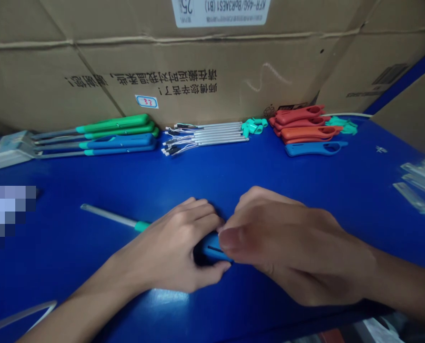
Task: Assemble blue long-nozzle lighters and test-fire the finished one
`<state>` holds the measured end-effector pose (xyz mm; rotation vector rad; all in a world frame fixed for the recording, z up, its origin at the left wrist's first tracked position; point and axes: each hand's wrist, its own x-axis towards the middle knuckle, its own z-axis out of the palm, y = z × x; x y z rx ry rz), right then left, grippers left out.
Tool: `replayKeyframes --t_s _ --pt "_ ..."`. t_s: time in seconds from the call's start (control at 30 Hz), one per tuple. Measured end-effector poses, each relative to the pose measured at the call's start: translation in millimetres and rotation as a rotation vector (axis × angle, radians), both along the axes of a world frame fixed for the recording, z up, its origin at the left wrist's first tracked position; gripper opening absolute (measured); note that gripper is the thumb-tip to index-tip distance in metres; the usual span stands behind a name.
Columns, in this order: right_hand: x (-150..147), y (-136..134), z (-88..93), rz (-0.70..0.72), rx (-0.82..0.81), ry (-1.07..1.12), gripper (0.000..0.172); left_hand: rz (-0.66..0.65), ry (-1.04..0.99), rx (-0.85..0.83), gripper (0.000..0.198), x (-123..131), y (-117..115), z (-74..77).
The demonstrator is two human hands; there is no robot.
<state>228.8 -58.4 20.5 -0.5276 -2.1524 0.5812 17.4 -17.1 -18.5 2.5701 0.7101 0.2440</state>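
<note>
In the middle of the table, a long-necked lighter (pixel 212 250) with a blue handle, a teal collar and a metal tube lies under both hands. The tube points to the upper left. My left hand (pixel 182 243) is wrapped round the handle, thumb below and fingers above. At the handle's right end, my right hand (pixel 287 243) is closed, its thumb pressed against the blue plastic. The right fingertips are hidden, so any small part in them cannot be seen. Much of the handle is covered by the hands.
Along the back lie assembled green and blue lighters (pixel 119 131), metal tubes with wires (pixel 217 133), teal collars (pixel 254 126), and red, orange and blue handle shells (pixel 305 128). Clear plastic pieces (pixel 421 178) lie at right. A cardboard box (pixel 198 57) stands behind the blue table (pixel 126 181).
</note>
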Motion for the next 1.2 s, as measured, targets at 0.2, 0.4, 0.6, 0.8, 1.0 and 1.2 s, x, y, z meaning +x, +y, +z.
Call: replayKeyframes --t_s 0.2,0.4,0.6,0.8,1.0,1.2 --pt "0.9 -0.4 1.6 0.056 -0.021 -0.015 0.042 -0.007 0.014 0.002 0.024 -1.4 0.4 -1.1" --pt "0.6 -1.3 0.9 0.066 -0.101 -0.057 0.055 -0.021 0.025 0.012 0.023 -1.2 0.2 -0.1" --pt "0.9 -2.4 2.9 -0.001 -0.152 -0.046 0.053 -0.007 -0.074 0.08 0.022 -0.2 -1.9 4.7" --pt "1.4 -0.9 3.9 0.053 -0.155 -0.04 0.053 -0.014 -0.015 0.067 0.024 -1.0 -1.5 2.2" --pt "2.9 -1.3 5.2 0.029 -0.138 -0.058 0.051 -0.011 0.02 0.02 0.025 0.2 -0.5 2.7" --pt "1.1 -3.3 8.5 0.044 -0.169 -0.098 0.059 -0.017 0.014 0.03 0.022 0.3 -1.2 0.9"
